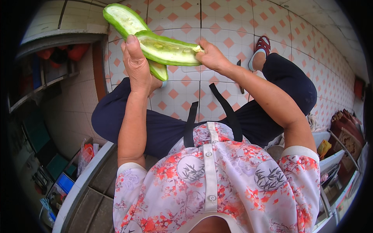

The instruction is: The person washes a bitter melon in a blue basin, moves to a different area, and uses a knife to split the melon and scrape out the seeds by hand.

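Observation:
My left hand (137, 62) holds two lengthwise halves of a green gourd, its thumb upright in front of them. The rear gourd half (125, 19) slants from upper left to lower right, its lower end showing below the other. Across it lies the front gourd half (166, 51), cut face towards me, with pale flesh and a seedy, fibrous hollow. My right hand (214, 56) grips this front half's right end. A small pale bit of pith (198, 49) shows at the right fingertips. Part of the rear half is hidden behind the front one.
Beneath is a tiled floor (174, 102) with orange diamonds. A thin dark object (242, 88) lies there, partly behind my right forearm. My sandalled foot (260, 48) is at right. Shelves with bags and a blue box (65, 183) stand left; a rack with a patterned cloth (346, 142) stands right.

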Demonstrator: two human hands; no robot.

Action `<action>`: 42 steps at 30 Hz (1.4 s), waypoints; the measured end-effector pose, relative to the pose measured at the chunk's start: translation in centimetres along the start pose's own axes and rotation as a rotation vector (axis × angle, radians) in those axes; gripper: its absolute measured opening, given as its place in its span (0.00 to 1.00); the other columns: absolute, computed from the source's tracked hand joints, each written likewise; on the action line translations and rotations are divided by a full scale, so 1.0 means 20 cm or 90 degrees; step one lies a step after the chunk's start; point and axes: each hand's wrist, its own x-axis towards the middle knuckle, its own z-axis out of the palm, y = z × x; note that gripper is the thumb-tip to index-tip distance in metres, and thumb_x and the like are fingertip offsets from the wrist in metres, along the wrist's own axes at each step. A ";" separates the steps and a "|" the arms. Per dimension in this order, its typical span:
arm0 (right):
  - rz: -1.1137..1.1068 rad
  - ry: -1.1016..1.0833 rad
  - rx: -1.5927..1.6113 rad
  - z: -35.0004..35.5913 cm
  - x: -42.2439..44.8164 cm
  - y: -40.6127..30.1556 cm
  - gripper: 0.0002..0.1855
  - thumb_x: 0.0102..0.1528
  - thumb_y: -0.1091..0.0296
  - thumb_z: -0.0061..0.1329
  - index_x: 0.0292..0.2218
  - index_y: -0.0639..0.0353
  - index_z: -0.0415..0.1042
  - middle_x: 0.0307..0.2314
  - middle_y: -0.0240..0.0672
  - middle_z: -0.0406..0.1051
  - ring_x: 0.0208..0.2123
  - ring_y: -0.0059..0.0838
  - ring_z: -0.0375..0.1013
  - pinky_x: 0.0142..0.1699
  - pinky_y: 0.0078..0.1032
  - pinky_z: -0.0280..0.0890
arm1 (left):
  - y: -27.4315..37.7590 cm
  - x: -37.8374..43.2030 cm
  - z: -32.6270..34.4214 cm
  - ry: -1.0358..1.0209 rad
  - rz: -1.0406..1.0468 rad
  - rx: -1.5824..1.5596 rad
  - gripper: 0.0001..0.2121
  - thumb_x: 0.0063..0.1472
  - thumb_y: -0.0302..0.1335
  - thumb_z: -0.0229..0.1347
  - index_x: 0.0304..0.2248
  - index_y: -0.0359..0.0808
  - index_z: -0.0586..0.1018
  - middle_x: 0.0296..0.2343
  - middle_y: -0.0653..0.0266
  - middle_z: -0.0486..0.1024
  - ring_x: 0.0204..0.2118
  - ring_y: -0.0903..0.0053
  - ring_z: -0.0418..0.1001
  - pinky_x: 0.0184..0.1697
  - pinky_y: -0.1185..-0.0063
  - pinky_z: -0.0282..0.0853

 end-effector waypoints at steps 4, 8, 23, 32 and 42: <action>-0.017 -0.085 0.086 -0.05 -0.06 -0.09 0.28 0.50 0.54 0.47 0.43 0.70 0.61 0.36 0.46 0.67 0.40 0.33 0.65 0.44 0.28 0.59 | 0.05 -0.01 0.01 0.008 -0.027 -0.037 0.30 0.60 0.53 0.39 0.44 0.29 0.66 0.36 0.59 0.70 0.38 0.75 0.70 0.42 0.78 0.67; -0.033 -0.085 0.100 -0.07 -0.03 -0.10 0.25 0.54 0.53 0.44 0.45 0.66 0.62 0.33 0.39 0.66 0.37 0.26 0.64 0.44 0.24 0.60 | 0.06 -0.03 0.04 -0.006 -0.034 -0.058 0.30 0.59 0.53 0.39 0.43 0.29 0.66 0.36 0.57 0.70 0.38 0.74 0.70 0.41 0.78 0.67; 0.000 -0.046 -0.001 -0.05 0.03 0.03 0.28 0.50 0.50 0.48 0.41 0.68 0.64 0.30 0.39 0.67 0.31 0.23 0.65 0.36 0.20 0.61 | -0.04 0.03 -0.03 0.015 0.054 0.032 0.28 0.60 0.50 0.40 0.43 0.29 0.66 0.35 0.58 0.70 0.37 0.75 0.71 0.42 0.78 0.67; 0.067 -0.058 -0.042 -0.06 0.06 0.09 0.18 0.47 0.64 0.45 0.36 0.71 0.67 0.22 0.38 0.68 0.21 0.24 0.64 0.25 0.22 0.60 | -0.03 0.02 -0.04 -0.004 0.074 0.082 0.26 0.60 0.49 0.40 0.41 0.30 0.66 0.34 0.59 0.69 0.35 0.77 0.69 0.40 0.79 0.66; 0.107 -0.096 0.256 -0.11 0.02 0.13 0.13 0.47 0.68 0.43 0.33 0.68 0.70 0.19 0.32 0.66 0.19 0.17 0.59 0.24 0.18 0.54 | 0.07 -0.01 0.02 0.022 0.013 -0.008 0.24 0.61 0.48 0.39 0.40 0.32 0.66 0.34 0.62 0.68 0.37 0.80 0.67 0.42 0.80 0.63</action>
